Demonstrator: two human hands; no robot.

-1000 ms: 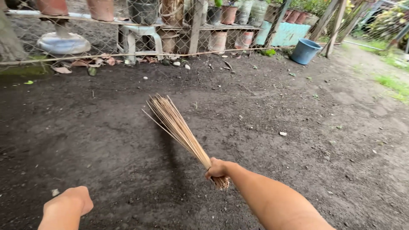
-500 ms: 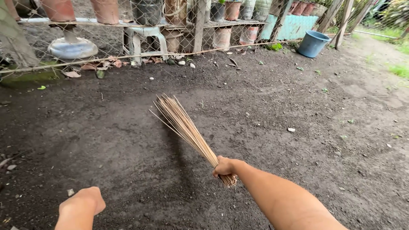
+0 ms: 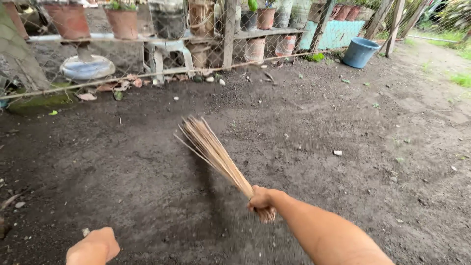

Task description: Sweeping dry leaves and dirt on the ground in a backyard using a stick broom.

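My right hand (image 3: 261,198) grips the bound end of a stick broom (image 3: 216,154) made of thin tan ribs. Its splayed tips point up and left, over dark bare soil (image 3: 147,176). My right forearm reaches in from the lower right. My left hand (image 3: 95,245) is a closed fist at the bottom left, holding nothing and well away from the broom.
A wire fence (image 3: 206,44) runs along the back with clay pots (image 3: 122,22) and a white stool (image 3: 167,54) behind it. A blue bucket (image 3: 360,51) stands at the far right. Dry leaves (image 3: 113,86) and pebbles lie near the fence. Grass edges the right side.
The view has tilted down and shifted slightly. The broom and my right hand sit lower and further right in view. My left fist has stayed low at the left.
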